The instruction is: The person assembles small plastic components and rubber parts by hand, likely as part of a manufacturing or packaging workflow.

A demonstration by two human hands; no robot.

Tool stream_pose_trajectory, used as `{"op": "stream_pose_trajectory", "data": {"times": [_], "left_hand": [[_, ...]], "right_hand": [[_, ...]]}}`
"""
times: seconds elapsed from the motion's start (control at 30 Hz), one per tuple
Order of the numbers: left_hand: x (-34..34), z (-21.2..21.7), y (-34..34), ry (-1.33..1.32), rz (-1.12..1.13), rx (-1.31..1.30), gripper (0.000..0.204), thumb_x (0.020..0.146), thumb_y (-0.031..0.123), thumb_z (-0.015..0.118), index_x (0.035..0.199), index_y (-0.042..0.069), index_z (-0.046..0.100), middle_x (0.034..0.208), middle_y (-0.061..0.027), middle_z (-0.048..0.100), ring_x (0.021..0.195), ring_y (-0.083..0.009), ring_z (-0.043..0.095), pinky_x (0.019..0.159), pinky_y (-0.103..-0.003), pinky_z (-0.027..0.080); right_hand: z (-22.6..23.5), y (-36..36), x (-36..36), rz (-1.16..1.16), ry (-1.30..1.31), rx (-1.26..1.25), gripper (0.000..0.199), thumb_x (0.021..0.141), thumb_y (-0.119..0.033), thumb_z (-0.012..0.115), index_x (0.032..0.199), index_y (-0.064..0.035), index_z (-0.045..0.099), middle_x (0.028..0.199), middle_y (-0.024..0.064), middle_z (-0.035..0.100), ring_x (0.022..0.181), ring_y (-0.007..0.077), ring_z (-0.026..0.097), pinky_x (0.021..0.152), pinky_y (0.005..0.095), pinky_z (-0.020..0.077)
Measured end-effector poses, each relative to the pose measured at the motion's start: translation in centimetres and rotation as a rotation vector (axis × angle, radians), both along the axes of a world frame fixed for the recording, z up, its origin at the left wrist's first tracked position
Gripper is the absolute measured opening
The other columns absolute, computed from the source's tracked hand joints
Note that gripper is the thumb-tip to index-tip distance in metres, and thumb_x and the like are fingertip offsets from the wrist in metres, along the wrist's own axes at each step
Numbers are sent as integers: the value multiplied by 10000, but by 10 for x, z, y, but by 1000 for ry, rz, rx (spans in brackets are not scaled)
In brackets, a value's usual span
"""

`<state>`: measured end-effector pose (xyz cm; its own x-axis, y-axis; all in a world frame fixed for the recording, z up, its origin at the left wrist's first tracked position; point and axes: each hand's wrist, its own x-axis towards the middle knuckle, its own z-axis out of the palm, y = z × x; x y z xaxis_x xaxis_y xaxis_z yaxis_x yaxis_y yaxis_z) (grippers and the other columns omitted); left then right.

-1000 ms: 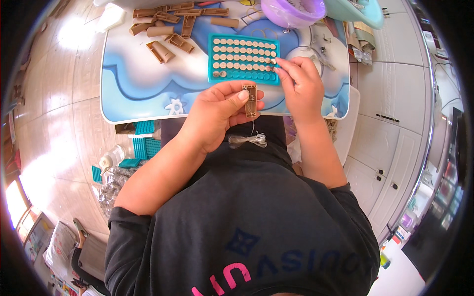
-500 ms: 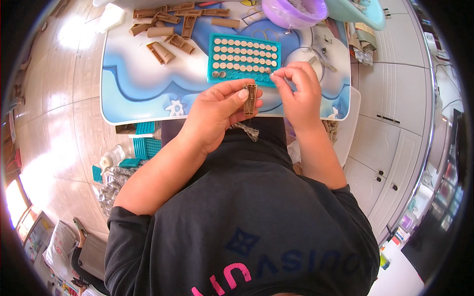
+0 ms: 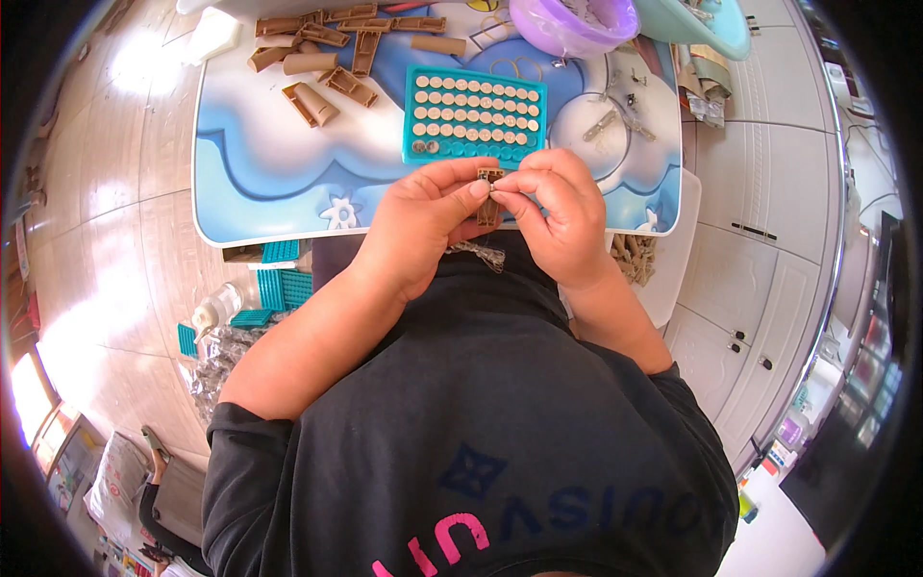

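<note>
My left hand (image 3: 415, 216) is closed round a small brown plastic casing (image 3: 487, 213), with its open, hollow side facing up. My right hand (image 3: 558, 212) pinches a tiny silvery piece at the casing's upper part; the fingertips mostly hide it, but it looks like a button cell. Just beyond both hands lies a teal tray (image 3: 408, 120) with rows of round button cells (image 3: 473, 100) in its pockets. Its nearest row holds a couple of darker cells at the left, and bare pockets show beside them.
More brown plastic casings (image 3: 365, 53) lie in a loose pile at the table's far left. Small metal strips (image 3: 601, 125) are scattered right of the tray. A purple bowl (image 3: 567, 38) and a pale green basin (image 3: 711, 29) stand at the back right. Teal trays (image 3: 286, 288) sit below left.
My right hand has moved from the tray's near right corner, left and toward me, to the casing. My left hand still holds the casing in nearly the same place.
</note>
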<state>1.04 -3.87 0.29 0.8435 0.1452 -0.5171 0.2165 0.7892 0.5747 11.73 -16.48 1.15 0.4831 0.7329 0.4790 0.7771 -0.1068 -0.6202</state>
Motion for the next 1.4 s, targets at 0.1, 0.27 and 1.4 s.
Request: {"op": "stream_pose_trajectory", "data": {"times": [0.1, 0.27, 1.4], "left_hand": [[-1, 0, 0, 0, 15, -19, 282, 904, 68, 537, 1170, -26, 530, 1001, -83, 616, 864, -146, 606, 796, -303, 519], [0, 4, 2, 3, -12, -22, 273, 918, 79, 512, 1172, -19, 531, 1059, -96, 619, 941, -175, 613, 814, -311, 509], [3, 6, 1, 24, -16, 21, 298, 930, 118, 502, 1204, 1, 512, 1077, -108, 622, 964, -185, 613, 812, -310, 519]], "right_hand": [[1, 0, 2, 24, 5, -30, 136, 659, -43, 712, 749, -43, 610, 748, 72, 554, 662, 248, 540, 578, 337, 427], [-5, 3, 22, -168, -53, -28, 119, 666, -49, 708, 762, -40, 638, 759, 66, 561, 687, 234, 553, 600, 325, 441], [-19, 10, 35, -130, -293, -116, 134, 639, -42, 720, 754, -56, 653, 766, 43, 575, 727, 216, 536, 627, 320, 435]]}}
